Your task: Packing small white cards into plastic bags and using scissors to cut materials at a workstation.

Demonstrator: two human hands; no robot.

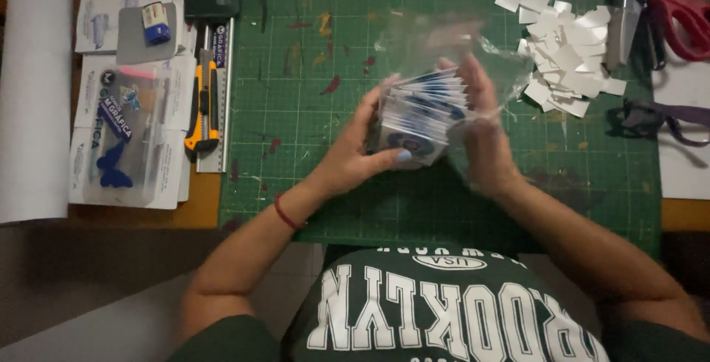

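Your left hand [355, 151] and right hand [484, 122] squeeze the card stack [423, 110] from both sides, keeping it squared inside the clear bag [444, 44]. Paper scraps [566, 51] sit off right on the mat [296, 110].

Your fingers [370, 122] hold a stack of cards [423, 114] over the cutting mat [310, 147]. Paper scraps [566, 55] lie right of them, with scissors [677, 14] beyond; a utility knife [203, 99] lies left.
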